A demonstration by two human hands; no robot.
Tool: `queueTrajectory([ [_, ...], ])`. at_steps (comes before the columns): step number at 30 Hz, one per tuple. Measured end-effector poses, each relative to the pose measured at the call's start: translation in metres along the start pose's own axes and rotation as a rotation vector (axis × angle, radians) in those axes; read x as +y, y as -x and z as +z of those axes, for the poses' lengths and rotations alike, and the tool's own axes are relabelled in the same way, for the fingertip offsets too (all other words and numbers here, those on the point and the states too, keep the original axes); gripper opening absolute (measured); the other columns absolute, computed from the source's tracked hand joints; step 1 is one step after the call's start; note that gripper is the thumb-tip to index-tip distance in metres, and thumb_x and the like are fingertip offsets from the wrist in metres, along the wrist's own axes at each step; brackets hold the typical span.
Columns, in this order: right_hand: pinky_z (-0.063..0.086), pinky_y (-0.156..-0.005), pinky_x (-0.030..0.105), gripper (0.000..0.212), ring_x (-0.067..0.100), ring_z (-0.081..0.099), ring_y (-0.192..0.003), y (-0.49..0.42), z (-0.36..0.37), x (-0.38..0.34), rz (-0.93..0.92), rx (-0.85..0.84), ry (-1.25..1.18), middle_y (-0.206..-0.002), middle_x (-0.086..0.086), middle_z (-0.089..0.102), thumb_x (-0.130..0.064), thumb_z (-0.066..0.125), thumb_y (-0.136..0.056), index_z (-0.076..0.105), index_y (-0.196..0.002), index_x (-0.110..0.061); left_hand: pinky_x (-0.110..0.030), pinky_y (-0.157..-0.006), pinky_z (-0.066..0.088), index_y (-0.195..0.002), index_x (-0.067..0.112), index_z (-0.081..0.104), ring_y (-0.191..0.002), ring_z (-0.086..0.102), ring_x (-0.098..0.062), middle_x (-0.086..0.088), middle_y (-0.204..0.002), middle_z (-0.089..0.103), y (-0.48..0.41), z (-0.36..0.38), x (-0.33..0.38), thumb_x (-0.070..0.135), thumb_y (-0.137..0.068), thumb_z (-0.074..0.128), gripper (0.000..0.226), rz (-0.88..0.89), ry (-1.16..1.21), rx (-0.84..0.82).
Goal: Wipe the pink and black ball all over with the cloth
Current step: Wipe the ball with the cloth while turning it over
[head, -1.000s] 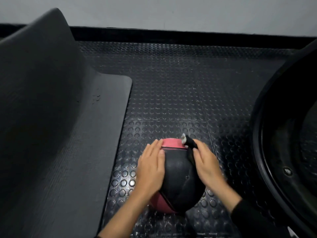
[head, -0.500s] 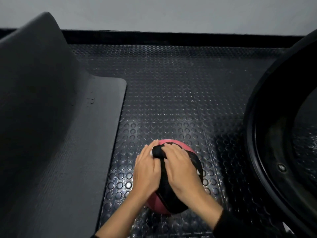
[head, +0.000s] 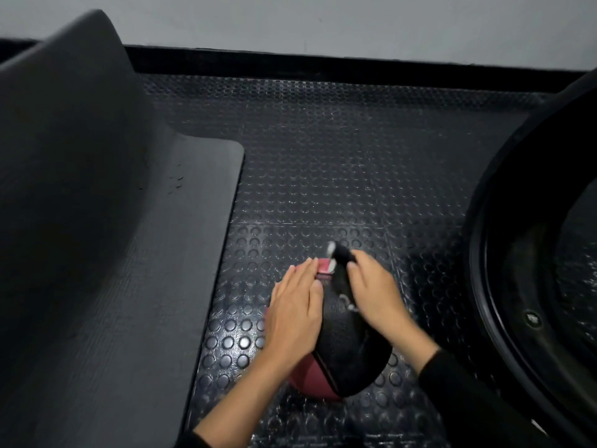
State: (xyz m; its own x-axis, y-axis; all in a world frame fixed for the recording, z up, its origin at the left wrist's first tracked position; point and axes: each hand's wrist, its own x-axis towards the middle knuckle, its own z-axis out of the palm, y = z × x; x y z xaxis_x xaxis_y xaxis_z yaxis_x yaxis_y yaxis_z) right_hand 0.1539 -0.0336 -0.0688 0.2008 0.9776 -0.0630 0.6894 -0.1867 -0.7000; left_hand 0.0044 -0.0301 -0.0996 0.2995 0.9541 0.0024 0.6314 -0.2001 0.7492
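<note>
While the pink and black ball (head: 342,354) sits on the studded rubber floor (head: 323,176), I keep both hands on it, and it lies directly under my fingers with its pink far edge showing just past the left fingertips. My left hand (head: 295,315) rests flat on the ball's left side, fingers straight and together, gripping nothing; I judge it is there to stop the ball rolling away under the rubbing. My right hand (head: 376,294) is curled around a dark cloth (head: 339,270), pressing it to the ball's top right, with a pale tag or corner poking out beyond the fingertips. The cloth is blurred and nearly the same black as the ball panel, so I cannot tell exactly where one ends and the other begins. The ball's underside and the parts beneath both palms are hidden. Left of my left fingers lies a dark foam mat (head: 139,286), its far end curling upward. Right of my right fingers a large black round rim (head: 484,286) is cut off by the frame; I cannot say what it belongs to.
</note>
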Motion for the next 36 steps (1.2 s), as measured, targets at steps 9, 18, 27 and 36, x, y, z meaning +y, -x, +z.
queueTrajectory([
  [9,0.037,-0.068,0.036,0.024,0.017,0.054,-0.073,-0.019,-0.011,0.060,0.432,0.022,-0.421,-0.081,0.005,0.062,-0.033,0.041,-0.092,0.058,-0.089,-0.015,-0.043,-0.082,0.054,-0.097,0.022,0.070,-0.087,0.070,-0.028,-0.010,-0.096,0.073,-0.002,0.007,-0.028,0.065,-0.083,0.040,0.054,-0.879,0.821,-0.059],
  [18,0.040,-0.064,0.029,0.026,0.013,0.057,-0.073,-0.012,0.004,0.064,0.433,-0.040,-0.750,-0.082,0.005,0.065,-0.018,0.041,-0.099,0.066,-0.092,-0.017,-0.051,-0.111,0.029,-0.146,0.037,0.030,-0.136,0.034,-0.022,0.004,-0.152,0.031,0.016,-0.012,0.001,0.066,-0.087,0.038,0.066,-0.659,0.418,0.045],
  [27,0.034,-0.104,0.025,0.033,0.008,0.050,-0.119,0.043,0.003,-0.001,-0.129,0.049,-0.100,-0.121,-0.016,0.058,-0.027,0.041,-0.093,0.061,-0.119,-0.024,-0.049,-0.116,0.020,-0.145,0.039,0.032,-0.144,0.022,-0.015,0.011,-0.154,0.029,-0.016,-0.005,0.006,0.049,-0.092,0.016,0.055,-0.296,-0.056,0.010],
  [36,0.040,-0.077,0.036,0.023,0.029,0.057,-0.099,-0.012,0.019,-0.017,-0.035,-0.040,0.176,-0.105,0.008,0.063,-0.025,0.039,-0.098,0.057,-0.103,-0.011,-0.047,-0.114,0.025,-0.140,0.032,0.042,-0.140,0.030,-0.012,0.012,-0.149,0.039,-0.007,-0.003,0.001,0.046,-0.089,0.010,0.062,-0.235,-0.054,0.040],
])
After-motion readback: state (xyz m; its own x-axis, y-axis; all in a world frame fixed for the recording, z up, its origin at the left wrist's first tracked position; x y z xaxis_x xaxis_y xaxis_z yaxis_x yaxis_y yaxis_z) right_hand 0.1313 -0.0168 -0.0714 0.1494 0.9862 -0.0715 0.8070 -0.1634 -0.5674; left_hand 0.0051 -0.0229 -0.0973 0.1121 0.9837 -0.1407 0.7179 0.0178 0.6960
